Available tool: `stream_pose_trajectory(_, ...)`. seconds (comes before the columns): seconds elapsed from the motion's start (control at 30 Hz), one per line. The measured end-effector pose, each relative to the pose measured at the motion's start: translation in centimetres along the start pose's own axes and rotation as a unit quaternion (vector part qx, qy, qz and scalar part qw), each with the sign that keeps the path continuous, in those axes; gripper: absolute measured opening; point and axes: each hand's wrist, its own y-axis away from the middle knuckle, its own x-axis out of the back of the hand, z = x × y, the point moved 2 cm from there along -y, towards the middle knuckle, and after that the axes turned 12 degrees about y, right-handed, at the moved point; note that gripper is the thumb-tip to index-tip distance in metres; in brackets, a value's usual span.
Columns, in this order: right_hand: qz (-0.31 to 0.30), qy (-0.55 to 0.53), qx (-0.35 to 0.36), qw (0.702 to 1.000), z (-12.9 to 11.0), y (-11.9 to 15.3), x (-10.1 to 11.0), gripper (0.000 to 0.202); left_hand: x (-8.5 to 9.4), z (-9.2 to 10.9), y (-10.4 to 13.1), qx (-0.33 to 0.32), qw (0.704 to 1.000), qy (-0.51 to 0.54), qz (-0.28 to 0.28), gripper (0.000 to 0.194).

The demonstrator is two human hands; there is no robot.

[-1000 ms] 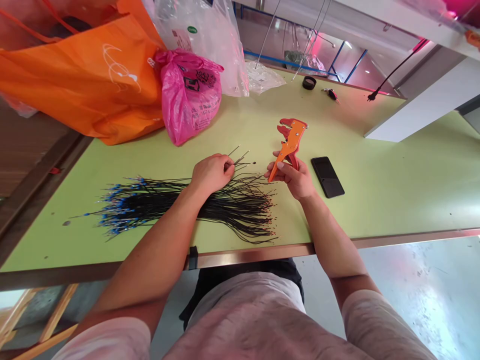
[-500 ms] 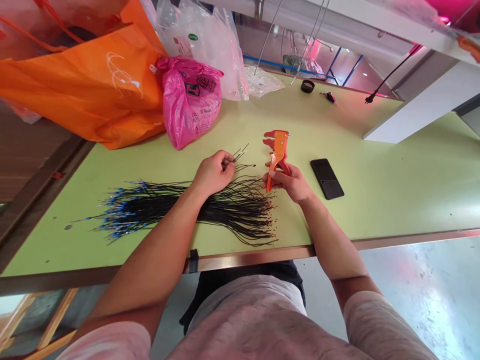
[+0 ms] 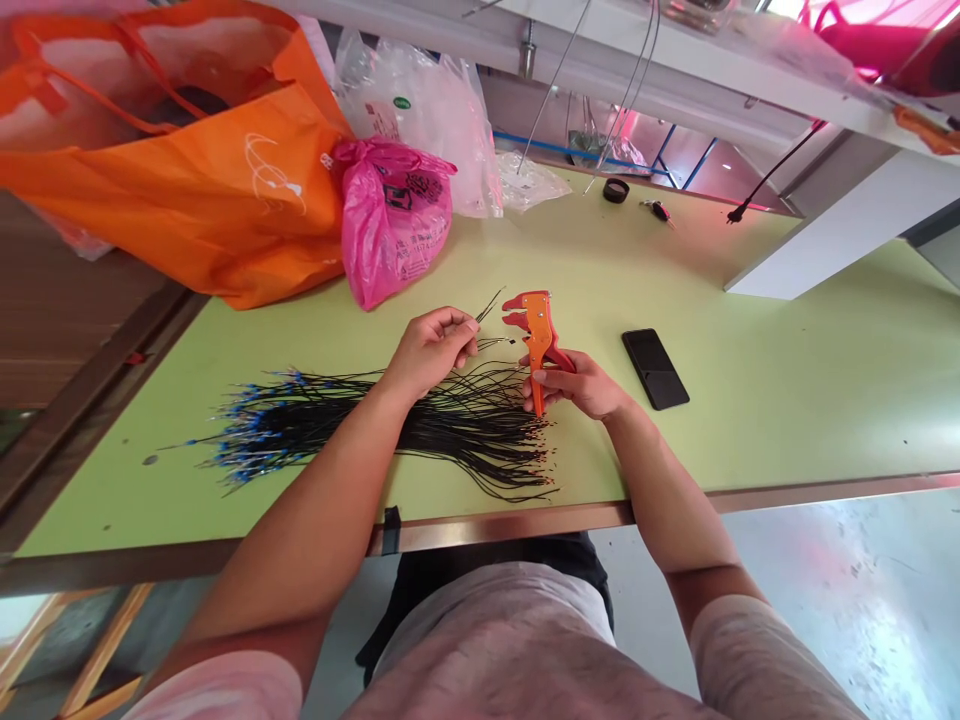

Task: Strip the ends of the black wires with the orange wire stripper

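Between thumb and fingers, my left hand (image 3: 435,348) pinches a few thin black wires (image 3: 491,303), their ends pointing up and right. My right hand (image 3: 581,385) is wrapped round the handles of an orange and red wire stripper (image 3: 538,335). The tool stands upright, its jaws facing left, close to the wire ends but apart from them. Below both hands a thick bundle of black wires (image 3: 465,425) lies across the table, with blue pieces at the left ends and coppery tips at the right. My left forearm hides part of the bundle.
Right of the tool lies a black phone (image 3: 655,368). An orange bag (image 3: 225,200) and a pink plastic bag (image 3: 397,225) stand at the back left. Farther back are a roll of black tape (image 3: 616,190), keys (image 3: 658,211) and a black plug (image 3: 739,213). A white post (image 3: 817,215) rises at right.
The wire stripper has moved left, bringing its jaws nearer the wires in my left hand. My left hand has turned slightly, with its thumb now lying along the wires. The view has shifted a little.
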Motion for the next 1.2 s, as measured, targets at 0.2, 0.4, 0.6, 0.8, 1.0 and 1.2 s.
stream_pose_trajectory(0.2, -0.004, 0.003, 0.002, 1.0, 0.03, -0.04, -0.07, 0.043, -0.52, 0.58, 0.36, 0.033, 0.999, 0.029, -0.027, 0.02)
stream_pose_trajectory(0.4, -0.025, 0.016, 0.009, 1.0, -0.15, 0.09, -0.23, 0.043, -0.63, 0.69, 0.36, 0.035, 0.999, 0.024, -0.008, 0.023)
stream_pose_trajectory(0.6, -0.035, 0.02, 0.009, 0.999, -0.37, 0.2, -0.32, 0.043, -0.65, 0.69, 0.4, 0.03, 0.999, 0.019, -0.035, 0.024)
stream_pose_trajectory(0.8, -0.048, 0.022, 0.011, 0.999, -0.24, 0.27, -0.2, 0.044, -0.68, 0.3, 0.32, 0.058, 0.997, 0.058, -0.016, 0.026)
stream_pose_trajectory(1.0, -0.062, 0.026, 0.009, 0.998, -0.2, 0.29, -0.05, 0.049, -0.91, 0.42, 0.34, 0.072, 0.991, 0.109, -0.014, 0.028)
stream_pose_trajectory(1.2, -0.075, 0.031, 0.018, 0.997, -0.03, 0.23, -0.04, 0.043, -0.58, 0.16, 0.17, 0.088, 0.989, 0.121, -0.022, 0.027)
